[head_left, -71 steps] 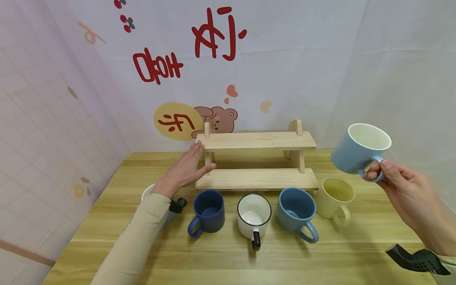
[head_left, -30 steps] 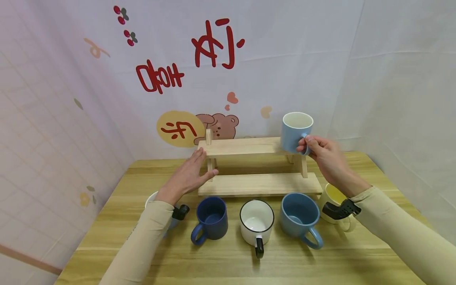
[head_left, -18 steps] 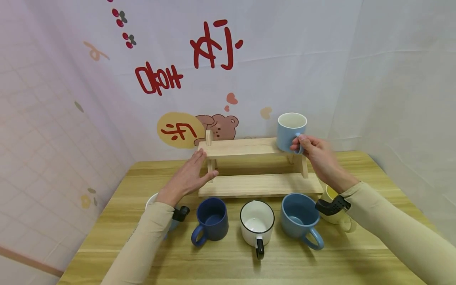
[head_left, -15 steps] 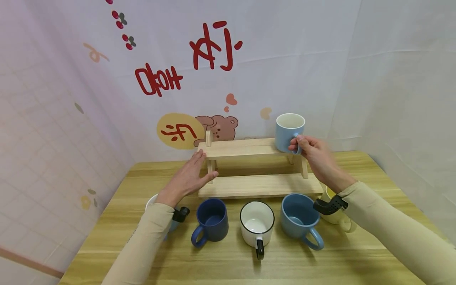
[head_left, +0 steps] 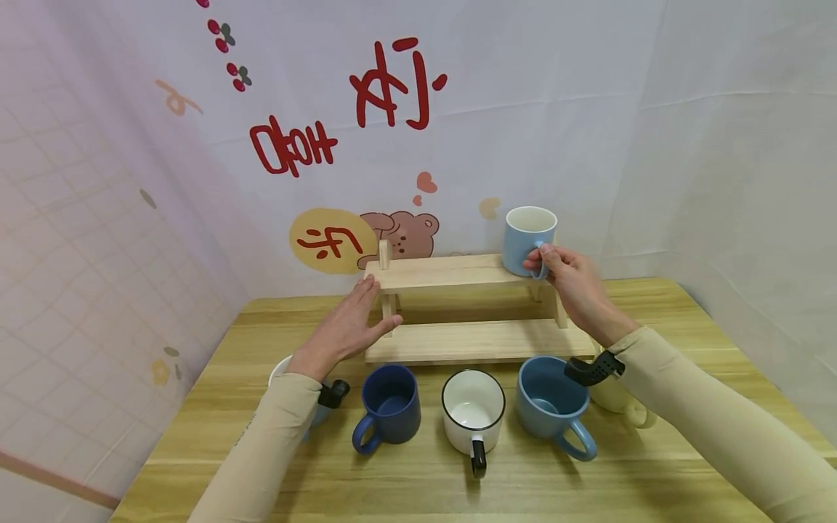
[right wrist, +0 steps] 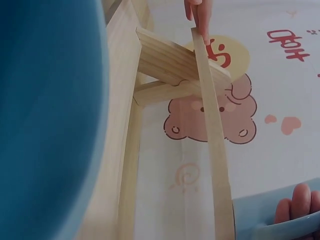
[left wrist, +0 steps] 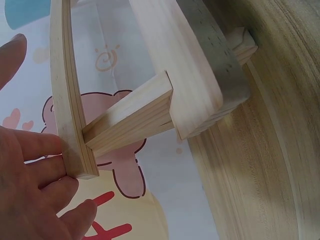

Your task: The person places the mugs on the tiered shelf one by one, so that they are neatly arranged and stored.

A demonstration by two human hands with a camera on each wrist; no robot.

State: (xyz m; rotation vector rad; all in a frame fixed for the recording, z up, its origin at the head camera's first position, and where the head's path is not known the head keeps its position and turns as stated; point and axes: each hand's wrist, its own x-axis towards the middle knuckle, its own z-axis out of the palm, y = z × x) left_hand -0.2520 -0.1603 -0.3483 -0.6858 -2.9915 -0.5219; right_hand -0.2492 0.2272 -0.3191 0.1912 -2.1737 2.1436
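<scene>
A light blue mug (head_left: 518, 248) with a white inside stands upright at the right end of the upper board of a two-tier wooden shelf (head_left: 441, 271). My right hand (head_left: 578, 290) pinches its handle between thumb and fingers. In the right wrist view, the mug's lower side (right wrist: 255, 207) meets the board. My left hand (head_left: 341, 330) touches the shelf's left end with fingers extended. From the left wrist, fingertips (left wrist: 60, 187) show against the end of the upper board.
Before the shelf stand a dark blue mug (head_left: 392, 407), a white mug with black rim (head_left: 472, 414), a medium blue mug (head_left: 551, 399) and a pale yellow mug (head_left: 611, 396), partly behind my right wrist. My left forearm partly covers another white-and-blue mug (head_left: 280, 367). A printed cloth hangs behind.
My right hand has brought the light blue mug from above the table's right side to the upper board, then slightly left along it. My left hand has stayed at the shelf's left end.
</scene>
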